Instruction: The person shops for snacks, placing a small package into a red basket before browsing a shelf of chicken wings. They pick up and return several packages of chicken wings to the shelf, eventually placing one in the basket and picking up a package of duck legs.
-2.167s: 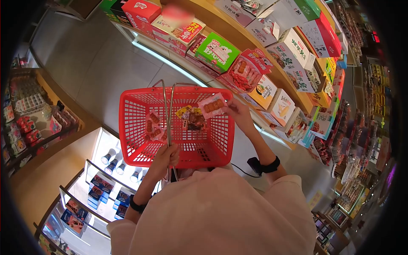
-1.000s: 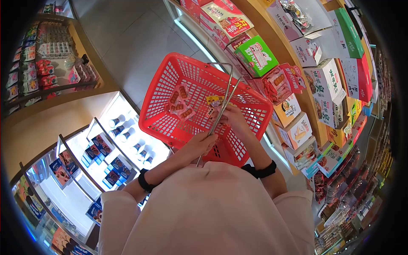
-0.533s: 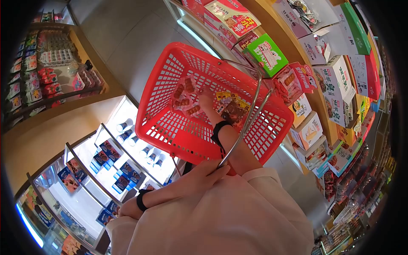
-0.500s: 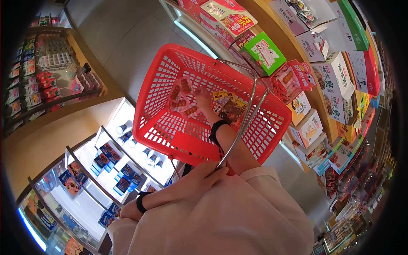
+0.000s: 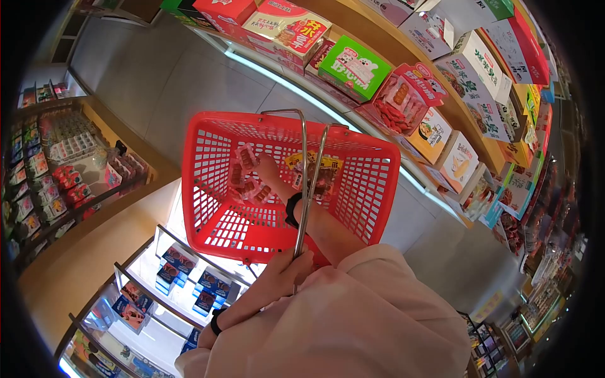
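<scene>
A red plastic shopping basket point(image 5: 265, 239) with a metal handle point(image 5: 305, 189) hangs in front of me. My left hand point(image 5: 287, 272) is wrapped round the handle at the near side. Inside the basket, my right hand point(image 5: 267, 169) has its fingers closed at the edge of a small pink-and-clear snack packet point(image 5: 246, 156); the fingertips are partly hidden. More such packets point(image 5: 255, 189) lie below it on the basket's left side. Beyond my right wrist sits a yellow-and-brown snack bag point(image 5: 324, 171), partly covered by the arm and the handle.
Shelves with boxed snacks curve along the right, among them a green box point(image 5: 354, 68) and a red tub of packets point(image 5: 403, 97). A lit display case point(image 5: 170, 296) stands at lower left. Behind it is a wooden counter of packaged goods point(image 5: 120, 170). Grey floor point(image 5: 151, 69) runs between.
The basket now appears lower and more level in view, with the handle more upright. My right hand has stayed among the pink packets. My left hand keeps hold of the handle.
</scene>
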Demonstrator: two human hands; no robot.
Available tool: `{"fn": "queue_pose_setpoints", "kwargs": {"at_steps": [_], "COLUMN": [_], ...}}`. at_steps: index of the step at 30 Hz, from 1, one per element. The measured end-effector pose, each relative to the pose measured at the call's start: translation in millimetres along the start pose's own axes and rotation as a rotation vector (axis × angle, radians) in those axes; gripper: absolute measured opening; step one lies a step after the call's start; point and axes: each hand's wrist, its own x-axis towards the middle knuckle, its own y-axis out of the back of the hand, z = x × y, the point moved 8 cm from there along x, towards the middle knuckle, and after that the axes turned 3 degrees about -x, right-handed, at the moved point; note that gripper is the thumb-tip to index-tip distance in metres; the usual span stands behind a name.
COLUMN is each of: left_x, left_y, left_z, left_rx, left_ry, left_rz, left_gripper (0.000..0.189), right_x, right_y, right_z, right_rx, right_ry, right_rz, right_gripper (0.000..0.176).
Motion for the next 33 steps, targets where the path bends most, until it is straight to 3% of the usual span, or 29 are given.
{"fn": "queue_pose_setpoints", "kwargs": {"at_steps": [6,8,11,13,17,20,23,33], "left_x": [29.7,37.9,50.3,57.1,60.5,63.8,65.1,59.7], "left_y": [20.9,30.9,44.3,51.3,46.8,44.3,45.0,51.4], "left_z": [-6.5,-8.4,-10.0,-13.5,-12.9,-11.8,-13.9,-20.6], "left_rx": [-0.085,-0.126,-0.143,-0.179,-0.219,-0.225,-0.190,-0.170], "left_ry": [-0.138,-0.105,-0.118,-0.154,-0.154,-0.158,-0.155,-0.159], "left_rz": [0.028,0.028,0.035,0.012,-0.020,0.031,0.115,0.195], "left_gripper": [0.027,0.029,0.030,0.032,0.032,0.032,0.032,0.030], "right_x": [7.5,-2.0,-38.1,-81.2,-117.8,-122.1,-91.1,-27.7], "right_y": [37.7,75.4,181.0,254.3,375.4,427.9,458.6,462.3], "right_z": [20.1,25.9,0.7,-35.1,-32.0,4.1,47.7,56.8], "right_rx": [0.026,0.000,-0.010,0.363,0.402,0.506,0.538,0.790], "right_ry": [-0.103,-0.126,-0.106,-0.348,-0.216,-0.277,-0.189,-0.091], "right_rz": [-0.312,-0.353,-0.284,-0.226,0.190,0.487,0.679,0.800], "right_gripper": [0.014,0.013,0.016,0.013,0.012,0.011,0.010,0.011]}}
